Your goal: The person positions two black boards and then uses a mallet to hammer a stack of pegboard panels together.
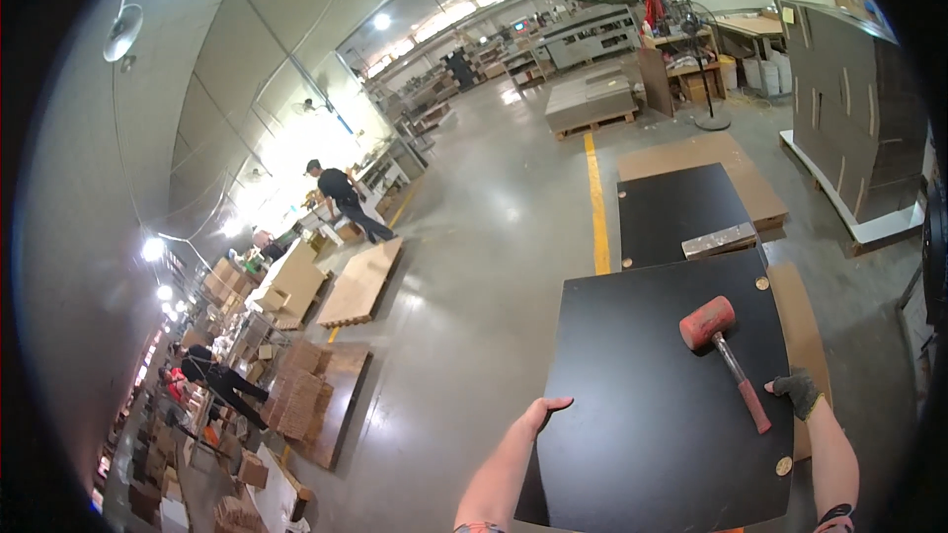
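Observation:
A large black panel (pixel 632 365) lies flat in front of me, with round light-coloured spots near its right-hand corners. My bare left hand (pixel 541 415) grips its left edge, the thumb on top and the other fingers hidden. On the right edge, my right hand (pixel 798 395), in a dark fingerless glove, holds on with its thumb over the top. A rubber mallet (pixel 709 323) with a red head rests on the panel. Its red grip ends close to my right thumb, not held. Beyond the near panel are another black panel (pixel 681 205) and a worn wooden block (pixel 719 241).
Brown cardboard (pixel 750 173) lies under and behind the panels. At the right stands a tall stack of grey panels (pixel 834 109). A yellow floor line (pixel 596 202) runs ahead. One co-worker (pixel 346 199) stands far left; another (pixel 222 375) is nearer, by stacked cartons (pixel 299 395).

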Tool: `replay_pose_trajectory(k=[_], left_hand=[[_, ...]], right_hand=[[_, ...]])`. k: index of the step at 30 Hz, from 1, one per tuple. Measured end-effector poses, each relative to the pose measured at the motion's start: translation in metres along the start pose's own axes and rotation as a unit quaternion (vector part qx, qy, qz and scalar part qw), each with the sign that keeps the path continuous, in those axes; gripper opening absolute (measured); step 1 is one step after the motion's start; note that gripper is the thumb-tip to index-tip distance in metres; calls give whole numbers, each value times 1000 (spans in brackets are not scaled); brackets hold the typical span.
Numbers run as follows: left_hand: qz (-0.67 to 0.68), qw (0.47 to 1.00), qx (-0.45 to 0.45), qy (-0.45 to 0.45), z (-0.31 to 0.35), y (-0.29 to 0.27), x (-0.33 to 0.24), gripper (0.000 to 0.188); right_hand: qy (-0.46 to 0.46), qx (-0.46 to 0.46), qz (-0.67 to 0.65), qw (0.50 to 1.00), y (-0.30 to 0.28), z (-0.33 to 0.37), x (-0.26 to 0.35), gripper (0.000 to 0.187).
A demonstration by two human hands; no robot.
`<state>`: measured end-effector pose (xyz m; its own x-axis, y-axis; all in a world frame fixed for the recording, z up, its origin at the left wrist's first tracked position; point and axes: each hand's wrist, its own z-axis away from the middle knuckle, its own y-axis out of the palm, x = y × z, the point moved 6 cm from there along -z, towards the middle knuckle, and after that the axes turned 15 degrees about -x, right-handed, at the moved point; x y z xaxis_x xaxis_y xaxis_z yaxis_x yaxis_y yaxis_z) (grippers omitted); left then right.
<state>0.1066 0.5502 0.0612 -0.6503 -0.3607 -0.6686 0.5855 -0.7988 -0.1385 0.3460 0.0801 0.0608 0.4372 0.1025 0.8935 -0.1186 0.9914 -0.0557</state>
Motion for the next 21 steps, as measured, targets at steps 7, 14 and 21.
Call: replay_pose_trajectory(k=[7, 14, 21], left_hand=[[-19, 1000, 1, -10, -9, -7, -4, 60], [45, 998, 13, -37, -28, -21, 22, 56], [-31, 999, 8, 33, -14, -4, -1, 75]], right_hand=[[-28, 56, 7, 998, 10, 8, 24, 54], [-7, 48, 49, 998, 5, -1, 10, 56], [-25, 46, 19, 998, -6, -16, 3, 40]])
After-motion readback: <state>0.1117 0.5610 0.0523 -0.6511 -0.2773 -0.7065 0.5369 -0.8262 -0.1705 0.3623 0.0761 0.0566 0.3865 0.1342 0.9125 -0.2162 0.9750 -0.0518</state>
